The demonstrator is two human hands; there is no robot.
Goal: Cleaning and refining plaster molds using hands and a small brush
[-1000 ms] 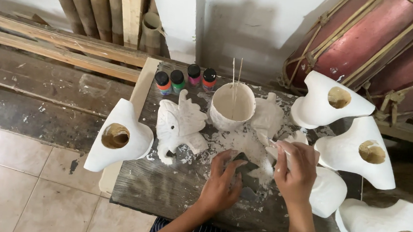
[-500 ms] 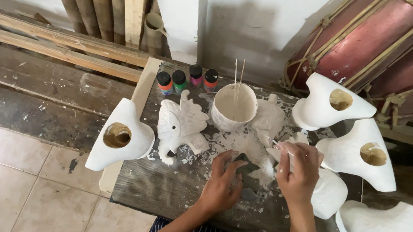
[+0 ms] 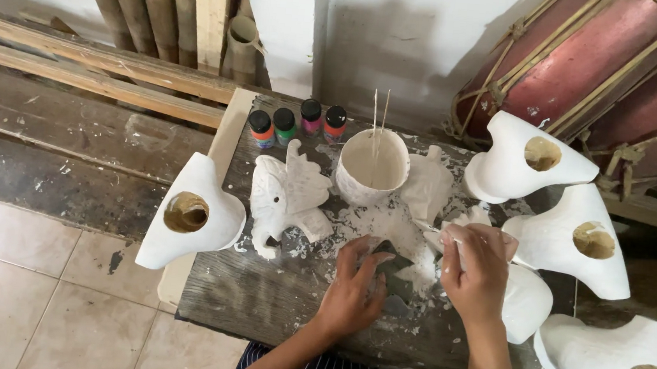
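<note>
On a worn wooden tabletop (image 3: 256,304) spattered with white, a person works over a small dark piece (image 3: 391,266) near the front edge, amid crumbs and smears of plaster (image 3: 388,224). The left hand (image 3: 354,288) presses down on that dark piece, fingers spread over its near side, a flat grip rather than a pinch. The right hand (image 3: 478,270) is curled closed around a thin white tool (image 3: 428,227) whose tip points toward the middle of the tabletop; exactly what the tool is cannot be told.

Judged from how things lie, the work looks to be midway: the dark piece is only partly coated in white, loose plaster is scattered about it, and none of the white casts carries any colour. The four paint bottles (image 3: 298,123) at the back edge stand capped.

Counted: five hollow white casts with round openings, one (image 3: 189,213) overhanging the left edge and four by the right edge ( (image 3: 530,157), (image 3: 582,239), (image 3: 526,301), (image 3: 626,368)). One white figurine (image 3: 287,197) lies left of centre. One white pot (image 3: 373,164) stands behind the hands, with two thin sticks (image 3: 379,114) rising from it. A lumpy white shape (image 3: 428,183) rests just beside the pot. Bamboo poles (image 3: 136,1) lean against the wall behind, and a red drum (image 3: 588,57) lies off the back right corner.
</note>
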